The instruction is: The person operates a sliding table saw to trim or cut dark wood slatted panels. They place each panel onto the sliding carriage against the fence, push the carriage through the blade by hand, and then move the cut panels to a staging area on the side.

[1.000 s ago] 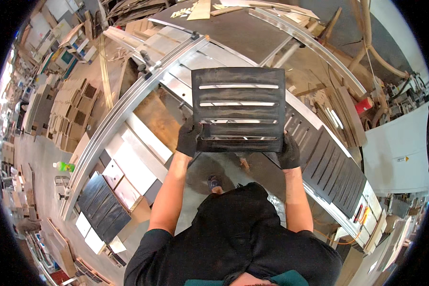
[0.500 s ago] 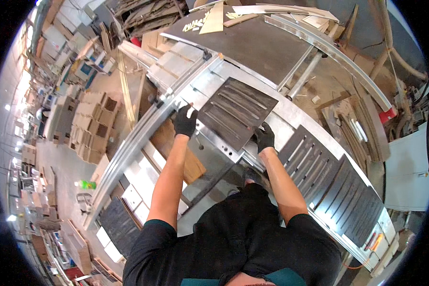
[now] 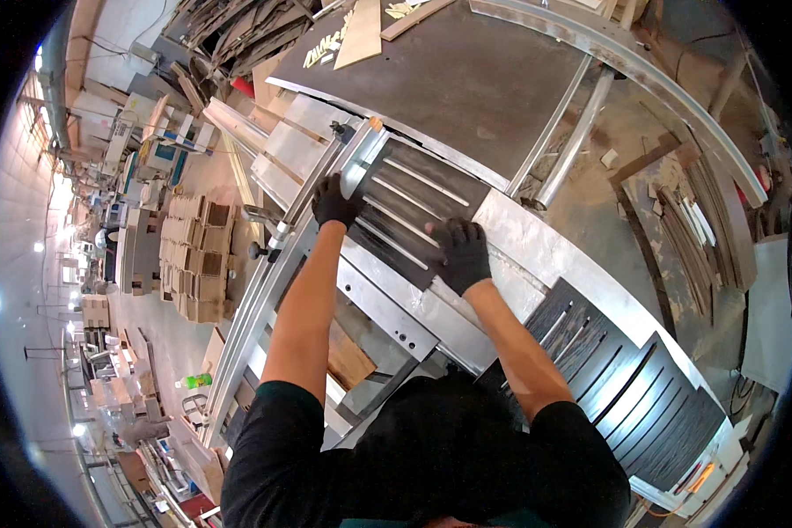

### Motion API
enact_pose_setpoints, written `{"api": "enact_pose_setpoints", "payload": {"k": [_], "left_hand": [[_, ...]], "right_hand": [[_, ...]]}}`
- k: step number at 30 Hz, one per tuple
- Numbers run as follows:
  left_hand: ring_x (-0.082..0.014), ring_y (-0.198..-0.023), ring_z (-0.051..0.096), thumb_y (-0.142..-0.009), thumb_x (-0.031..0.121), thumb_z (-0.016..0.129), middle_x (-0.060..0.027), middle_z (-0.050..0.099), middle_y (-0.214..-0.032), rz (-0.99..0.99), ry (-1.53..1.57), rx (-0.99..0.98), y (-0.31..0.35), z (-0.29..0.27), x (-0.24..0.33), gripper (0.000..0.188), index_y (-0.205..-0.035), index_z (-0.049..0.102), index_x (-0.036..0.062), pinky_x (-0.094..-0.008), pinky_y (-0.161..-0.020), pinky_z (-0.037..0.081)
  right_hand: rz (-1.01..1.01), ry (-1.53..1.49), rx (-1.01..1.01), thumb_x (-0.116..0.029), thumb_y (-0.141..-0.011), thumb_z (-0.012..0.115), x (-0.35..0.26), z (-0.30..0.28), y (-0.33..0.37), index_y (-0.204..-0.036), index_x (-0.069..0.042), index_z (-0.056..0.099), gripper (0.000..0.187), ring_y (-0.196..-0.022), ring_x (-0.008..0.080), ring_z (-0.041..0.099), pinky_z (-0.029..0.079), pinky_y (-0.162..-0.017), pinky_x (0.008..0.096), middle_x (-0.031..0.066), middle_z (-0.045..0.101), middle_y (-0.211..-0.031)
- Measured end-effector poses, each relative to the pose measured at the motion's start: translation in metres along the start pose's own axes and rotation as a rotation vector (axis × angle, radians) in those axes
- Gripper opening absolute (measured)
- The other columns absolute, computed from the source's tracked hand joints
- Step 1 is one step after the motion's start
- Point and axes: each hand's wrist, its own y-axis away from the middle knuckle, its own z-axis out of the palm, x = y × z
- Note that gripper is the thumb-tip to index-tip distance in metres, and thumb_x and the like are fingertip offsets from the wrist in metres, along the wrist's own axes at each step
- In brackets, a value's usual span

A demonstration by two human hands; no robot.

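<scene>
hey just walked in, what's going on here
A person in dark work gloves has both hands on a dark slotted panel, which lies on a metal machine table. The left hand is at the panel's left edge, and the right hand is at its right side. More dark slotted panels lie farther to the person's right.

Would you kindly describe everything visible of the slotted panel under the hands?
The panel is dark and roughly rectangular, its surface looking like stained wood, with four long parallel slots showing pale. It lies flat on the metal table, turned askew in view. The gloved left hand seems to touch its left edge; the gloved right hand rests on its right side, hiding part.
</scene>
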Motion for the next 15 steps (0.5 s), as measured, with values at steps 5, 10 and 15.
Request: {"api": "enact_pose_setpoints", "payload": {"k": [5,10,15], "left_hand": [[-0.0367,-0.134,0.034,-0.065,0.055,0.079,-0.0147,0.041,-0.142,-0.065,-0.072,-0.094,-0.033,-0.006,0.009,0.093,-0.140,0.038,0.0194,-0.0490,-0.112,0.027],[-0.0366,-0.135,0.032,-0.058,0.061,0.080,-0.0174,0.036,-0.144,-0.127,-0.120,-0.231,-0.041,-0.021,0.034,0.110,-0.146,0.027,0.0197,-0.0476,-0.112,0.025],[-0.0375,-0.134,0.033,-0.058,0.070,0.074,-0.0189,0.038,-0.142,-0.154,-0.180,-0.157,-0.045,-0.008,0.017,0.116,-0.148,0.025,0.0159,-0.0470,-0.111,0.025]], "right_hand": [[-0.020,0.034,-0.077,-0.057,-0.083,0.058,0.011,0.037,-0.025,-0.140,-0.021,0.047,0.068,-0.142,0.0408,0.023,0.010,-0.116,0.0605,0.0129,0.031,-0.154],[0.037,0.043,0.047,-0.057,-0.079,0.061,0.006,0.050,-0.039,-0.133,-0.019,0.054,0.067,-0.137,0.0398,0.030,0.017,-0.112,0.0599,0.0124,0.041,-0.144],[0.013,-0.179,0.056,-0.041,-0.072,0.069,0.000,0.046,-0.043,-0.129,-0.007,0.054,0.068,-0.127,0.0393,0.039,0.028,-0.107,0.0561,0.0193,0.049,-0.131]]}}
